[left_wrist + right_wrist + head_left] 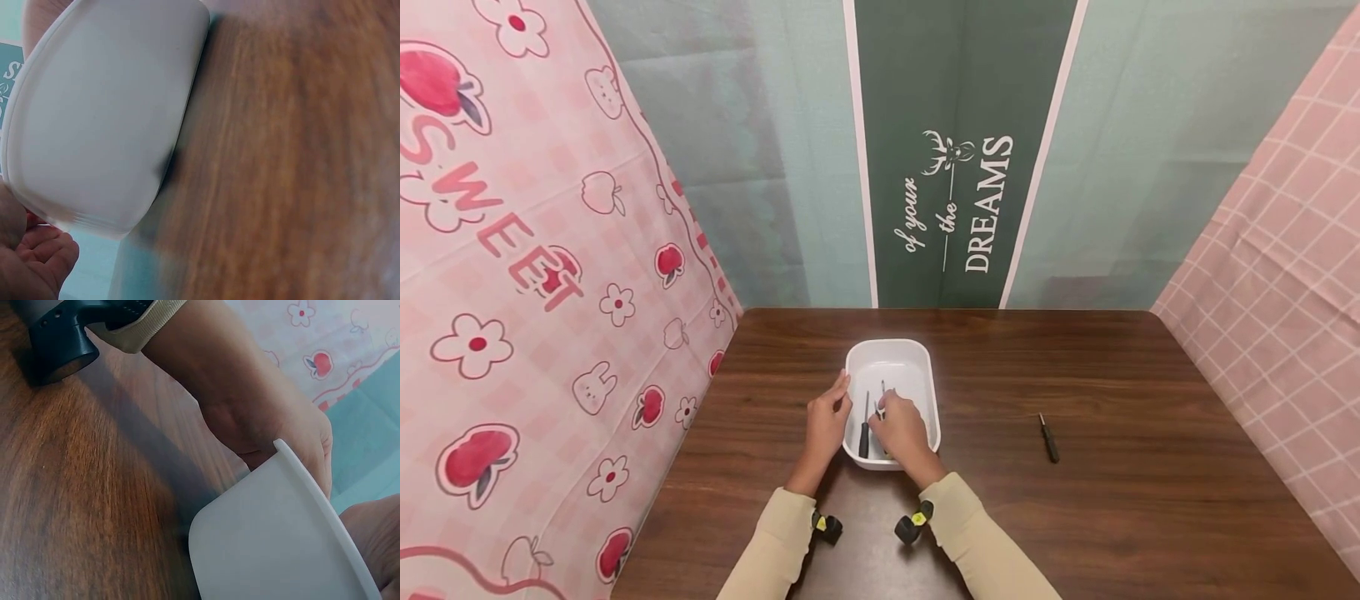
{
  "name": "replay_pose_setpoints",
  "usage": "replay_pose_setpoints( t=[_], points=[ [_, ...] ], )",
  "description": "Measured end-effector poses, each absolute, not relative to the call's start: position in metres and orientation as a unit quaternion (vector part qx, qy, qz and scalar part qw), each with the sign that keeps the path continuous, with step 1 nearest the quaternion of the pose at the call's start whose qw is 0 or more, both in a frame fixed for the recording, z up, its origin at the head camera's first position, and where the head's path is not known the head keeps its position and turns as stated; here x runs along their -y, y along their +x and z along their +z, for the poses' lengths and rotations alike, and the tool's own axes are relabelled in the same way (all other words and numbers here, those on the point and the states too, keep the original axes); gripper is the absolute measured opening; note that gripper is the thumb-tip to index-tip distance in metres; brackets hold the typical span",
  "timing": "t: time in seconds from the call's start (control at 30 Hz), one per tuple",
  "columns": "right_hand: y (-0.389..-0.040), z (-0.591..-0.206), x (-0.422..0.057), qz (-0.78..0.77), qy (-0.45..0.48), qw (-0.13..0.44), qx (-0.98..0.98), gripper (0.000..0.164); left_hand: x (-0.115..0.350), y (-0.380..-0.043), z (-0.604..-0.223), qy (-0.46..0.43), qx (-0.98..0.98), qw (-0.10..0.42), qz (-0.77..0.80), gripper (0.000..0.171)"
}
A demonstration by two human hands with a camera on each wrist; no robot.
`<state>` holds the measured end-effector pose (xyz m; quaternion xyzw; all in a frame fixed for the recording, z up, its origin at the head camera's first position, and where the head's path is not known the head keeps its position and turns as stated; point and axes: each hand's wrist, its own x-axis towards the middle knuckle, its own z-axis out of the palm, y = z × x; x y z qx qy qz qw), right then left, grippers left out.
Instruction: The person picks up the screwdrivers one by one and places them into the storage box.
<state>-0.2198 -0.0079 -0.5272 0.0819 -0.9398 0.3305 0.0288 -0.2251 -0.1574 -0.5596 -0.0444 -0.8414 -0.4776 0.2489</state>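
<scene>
A white plastic tub (891,348) stands on the table with screwdrivers in it. My left hand (828,417) holds the tub by its left rim, and in the left wrist view its bent fingers (53,259) lie against the tub's edge. Down inside the tub, my right hand (901,425) pinches a small screwdriver (876,407), whose handle the hand covers. Just left of it lies a black-handled screwdriver (863,440), its shaft towards the far end. Another thin shaft (883,386) shows beyond the right fingertips. The tub's side (262,537) blocks the right fingers in the right wrist view.
A black screwdriver (1049,442) lies on the brown wooden table (1120,500), well to the right of the tub. Printed cloths hang at the back and both sides. Each wrist wears a black camera (912,527).
</scene>
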Motion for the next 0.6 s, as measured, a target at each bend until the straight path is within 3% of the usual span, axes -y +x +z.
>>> replay_pose_setpoints(
  t=[0.6],
  points=[
    [-0.2226, -0.5302, 0.0095, 0.301, 0.101, 0.012, 0.948, 0.013, 0.1576, -0.2251, -0.5595, -0.046, 0.838, 0.248, -0.484, 0.033]
  ],
)
